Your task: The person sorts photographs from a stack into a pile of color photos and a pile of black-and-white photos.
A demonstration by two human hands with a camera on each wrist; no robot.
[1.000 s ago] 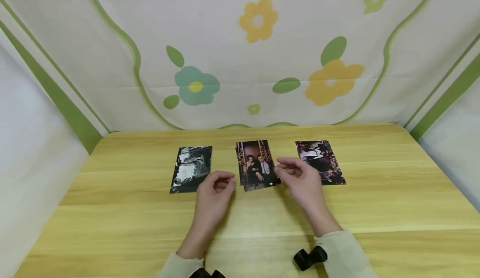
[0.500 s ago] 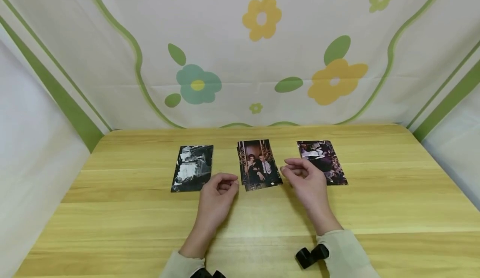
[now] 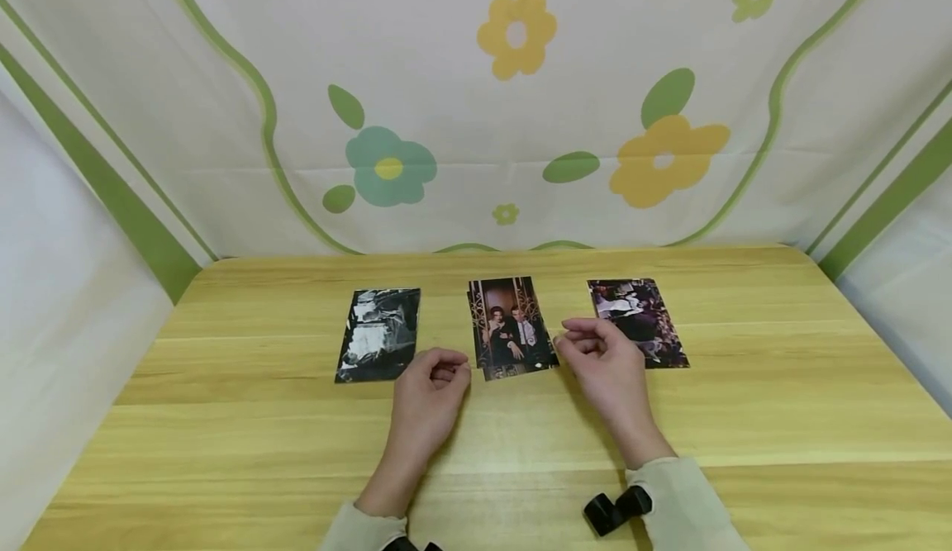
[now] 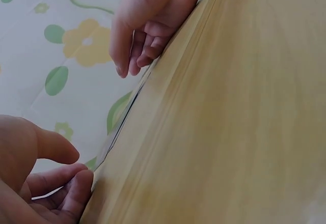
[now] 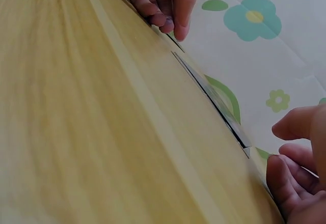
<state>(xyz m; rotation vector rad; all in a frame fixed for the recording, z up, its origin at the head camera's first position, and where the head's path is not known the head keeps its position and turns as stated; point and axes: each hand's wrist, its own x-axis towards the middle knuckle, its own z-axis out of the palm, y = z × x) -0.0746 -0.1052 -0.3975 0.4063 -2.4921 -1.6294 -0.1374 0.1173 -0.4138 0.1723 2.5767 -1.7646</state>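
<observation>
A photo print (image 3: 513,328) of two seated people lies in the middle of the table, slightly askew on another print whose left edge shows beneath it. My left hand (image 3: 431,398) rests low beside its lower left corner, fingers loosely curled, holding nothing. On the other side, my right hand (image 3: 606,369) is just off the photo's right edge, its fingers bent and thumb apart from them in the right wrist view. That hand overlaps the lower left part of a dark purple photo (image 3: 654,328). A black-and-white photo (image 3: 379,332) lies to the left, its lower right corner behind my left hand.
All the photos lie on a wood-grain table (image 3: 245,452). A white cloth (image 3: 446,55) with printed flowers hangs behind the table's back edge, and white cloth also stands at both sides. Black straps with camera mounts (image 3: 617,510) sit on my wrists.
My right hand has moved slightly right, away from the middle photo's right edge. My left hand has barely shifted, and the photos stay in place.
</observation>
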